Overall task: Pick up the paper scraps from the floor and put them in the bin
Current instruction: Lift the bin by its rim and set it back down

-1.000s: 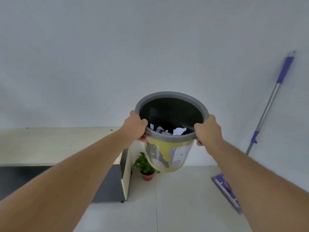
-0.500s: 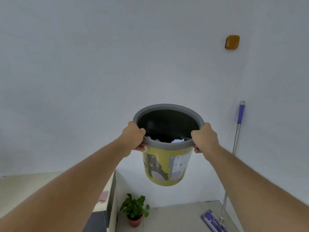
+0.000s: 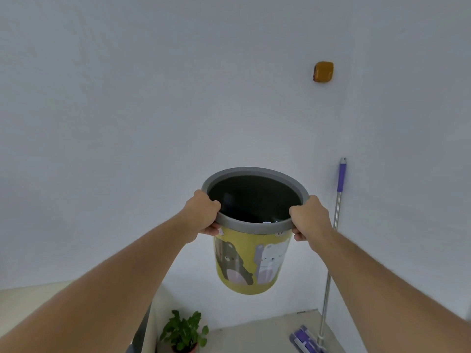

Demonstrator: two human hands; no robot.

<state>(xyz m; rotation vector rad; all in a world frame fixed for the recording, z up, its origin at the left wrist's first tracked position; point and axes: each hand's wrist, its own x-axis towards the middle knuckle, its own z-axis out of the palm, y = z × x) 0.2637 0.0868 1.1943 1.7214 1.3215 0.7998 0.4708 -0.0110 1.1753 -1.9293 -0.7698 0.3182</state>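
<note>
- Bin hung in mid-air before the white wall, yellow body with cartoon bears, grey rim, dark inside.
- Left hand had its grip closed on the rim's left side, thumb over the top and fingers beneath.
- Right hand was clamped likewise on the right side.
- Paper scraps showed as a white sliver inside, just above the near rim.
- Mop leaned on the wall at right; potted plant stood on the floor below.
</note>
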